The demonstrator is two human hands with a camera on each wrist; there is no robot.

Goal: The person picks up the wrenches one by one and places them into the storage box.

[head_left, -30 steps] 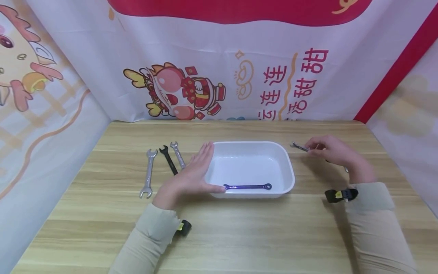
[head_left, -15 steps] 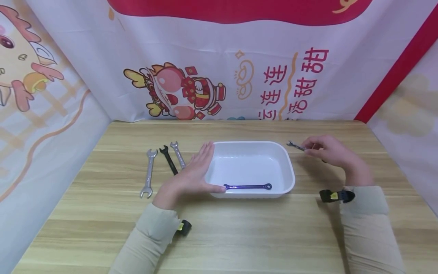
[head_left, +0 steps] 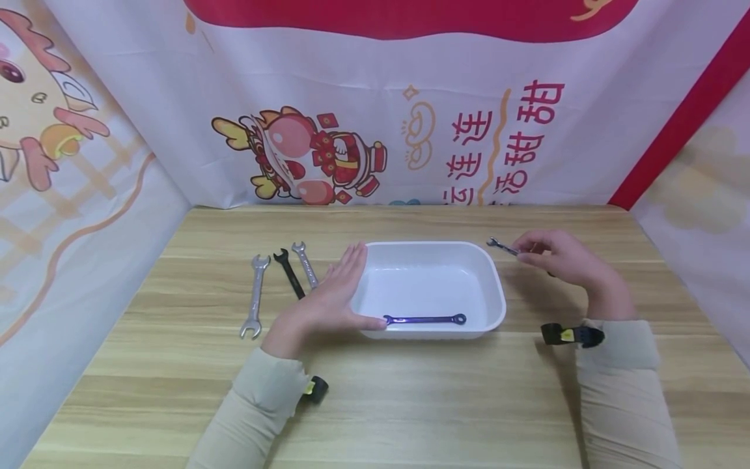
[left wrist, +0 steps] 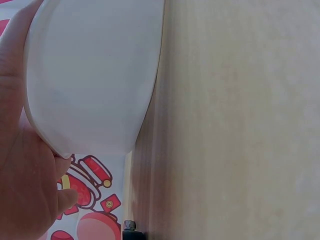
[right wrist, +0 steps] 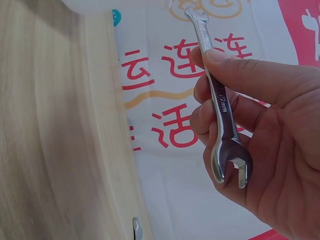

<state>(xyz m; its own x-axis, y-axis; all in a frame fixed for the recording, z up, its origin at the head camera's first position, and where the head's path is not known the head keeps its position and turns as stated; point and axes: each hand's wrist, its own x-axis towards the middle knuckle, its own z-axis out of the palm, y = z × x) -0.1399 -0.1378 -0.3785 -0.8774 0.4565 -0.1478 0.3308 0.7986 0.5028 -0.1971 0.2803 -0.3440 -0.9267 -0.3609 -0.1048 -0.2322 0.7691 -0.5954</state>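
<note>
Pinching one silver wrench (right wrist: 222, 107) in right grip (head_left: 556, 257), left grip (head_left: 333, 298) spread against one tray (head_left: 424, 286), one purple wrench (head_left: 424, 320) inside

White tray (head_left: 422, 286), silver wrench (right wrist: 221, 107)

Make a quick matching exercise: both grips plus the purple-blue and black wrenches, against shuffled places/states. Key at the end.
1. Purple-blue wrench
2. Black wrench
3. Left grip
4. Right grip

A. Pinching a silver wrench
B. On the table, beside the leftmost silver wrench
C. Spread against the white tray's left end
D. Lying inside the tray

Pairs: 1-D, 2-B, 3-C, 4-A
</note>
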